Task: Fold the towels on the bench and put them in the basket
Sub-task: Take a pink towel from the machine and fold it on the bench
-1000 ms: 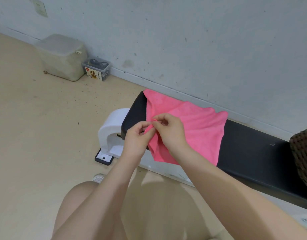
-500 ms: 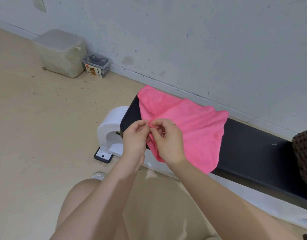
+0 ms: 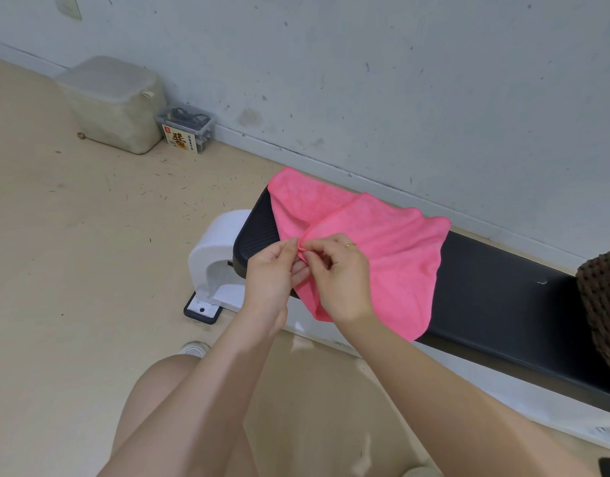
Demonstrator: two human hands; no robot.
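Observation:
A pink towel [image 3: 393, 256] lies partly folded over the left end of the black padded bench [image 3: 496, 304], its near part drooping over the front edge. My left hand [image 3: 272, 280] and my right hand [image 3: 341, 280] meet at the towel's near-left edge, and both pinch the same bunched fold of cloth between thumb and fingers. A gold ring shows on my right hand. A dark woven basket [image 3: 603, 311] stands on the bench at the far right, cut off by the frame edge.
The bench's white foot [image 3: 217, 263] stands on the beige floor at the left. A grey lidded bin [image 3: 110, 101] and a small clear box [image 3: 188, 129] sit against the wall [image 3: 400, 80]. My bare knees fill the bottom of the view.
Both hands have stayed together on the towel's near edge, shifting slightly along it. The fold ridge across the towel has risen a little.

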